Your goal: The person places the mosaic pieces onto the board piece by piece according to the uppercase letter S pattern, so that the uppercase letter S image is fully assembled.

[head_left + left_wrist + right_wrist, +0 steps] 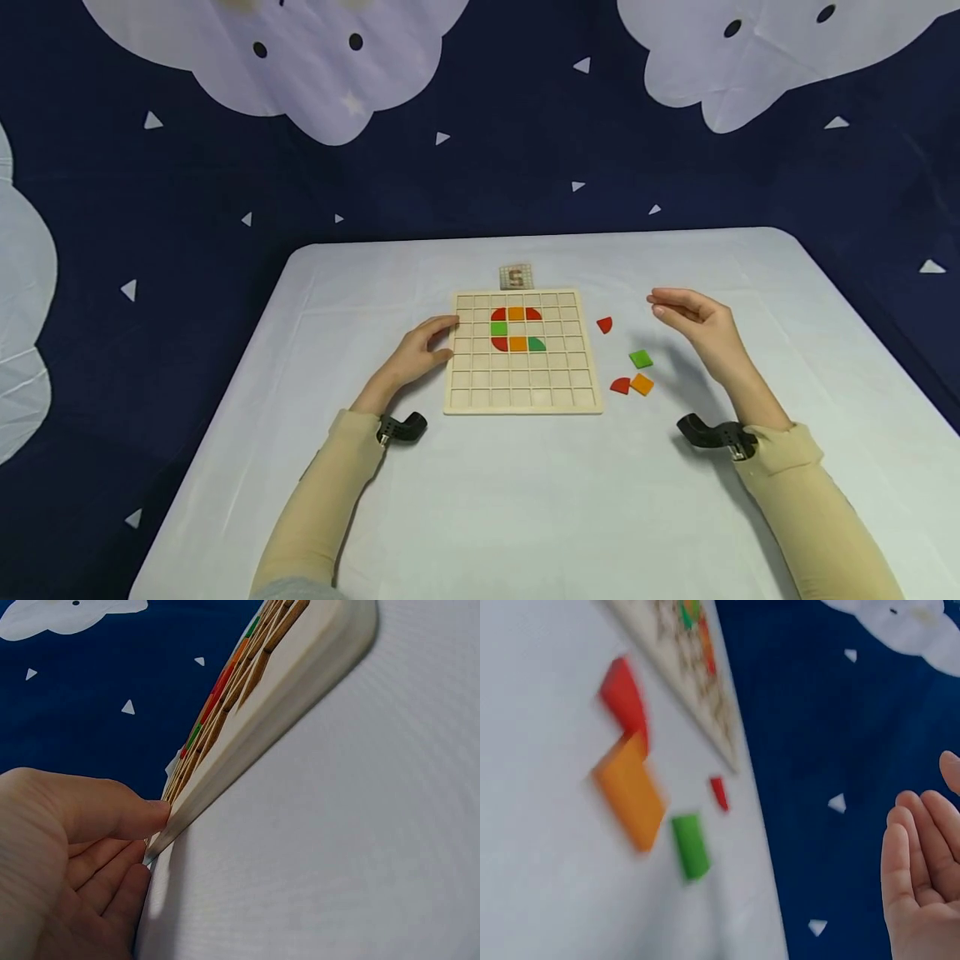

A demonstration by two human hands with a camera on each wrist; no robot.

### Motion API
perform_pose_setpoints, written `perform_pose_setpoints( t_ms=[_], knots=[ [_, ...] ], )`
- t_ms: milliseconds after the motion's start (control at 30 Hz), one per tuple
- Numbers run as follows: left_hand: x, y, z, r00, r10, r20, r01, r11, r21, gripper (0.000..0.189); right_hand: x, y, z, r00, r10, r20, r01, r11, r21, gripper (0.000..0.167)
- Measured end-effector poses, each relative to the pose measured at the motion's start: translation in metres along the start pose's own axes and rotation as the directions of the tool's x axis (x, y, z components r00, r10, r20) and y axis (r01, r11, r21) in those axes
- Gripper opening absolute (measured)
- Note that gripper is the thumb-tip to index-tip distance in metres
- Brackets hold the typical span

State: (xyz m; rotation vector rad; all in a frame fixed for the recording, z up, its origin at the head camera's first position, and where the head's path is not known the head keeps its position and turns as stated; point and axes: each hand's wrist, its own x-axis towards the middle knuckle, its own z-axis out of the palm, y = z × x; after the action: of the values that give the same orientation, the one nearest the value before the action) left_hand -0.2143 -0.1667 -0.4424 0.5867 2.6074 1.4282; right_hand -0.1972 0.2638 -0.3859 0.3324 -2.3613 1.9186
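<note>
My left hand (414, 354) lies at the left edge of a wooden grid board (525, 400), thumb and fingertips touching its rim. On the board, red quarter-round tiles (499, 343), orange squares (517, 343), a light green square (498, 329) and a dark green quarter-round (536, 343) form a curved shape. To the right, my right hand (701, 325) hovers above the table, fingers nearly straight and nothing seen in them. Below and left of it lie a loose green square (641, 358), an orange square (642, 384) and two red quarter-rounds (620, 385).
A small pattern card (516, 277) with an S-like figure lies just behind the board. White cloth covers the table (525, 500). A dark blue backdrop (510, 183) with clouds and triangles hangs behind. Black wrist mounts (405, 427) stick out near both cuffs.
</note>
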Motion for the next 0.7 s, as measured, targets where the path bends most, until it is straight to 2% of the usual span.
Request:
perform_pose_setpoints(
  t_ms=[233,600,700],
  knots=[
    [0.0,-0.002,0.0,1.0,0.004,-0.001,-0.004,1.0,-0.008,0.058,-0.016,0.023,-0.013,0.995,0.094,0.028,-0.092,0.993,-0.08,0.043],
    [0.002,-0.001,0.001,1.0,-0.011,0.003,0.011,1.0,-0.002,0.059,-0.026,0.057,-0.019,0.994,0.085,0.068,-0.074,0.985,-0.155,0.043],
    [0.001,-0.002,0.0,1.0,-0.006,-0.004,0.006,1.0,0.007,0.059,-0.026,0.064,-0.017,0.992,0.058,0.109,-0.036,0.98,-0.194,0.043]
  ],
)
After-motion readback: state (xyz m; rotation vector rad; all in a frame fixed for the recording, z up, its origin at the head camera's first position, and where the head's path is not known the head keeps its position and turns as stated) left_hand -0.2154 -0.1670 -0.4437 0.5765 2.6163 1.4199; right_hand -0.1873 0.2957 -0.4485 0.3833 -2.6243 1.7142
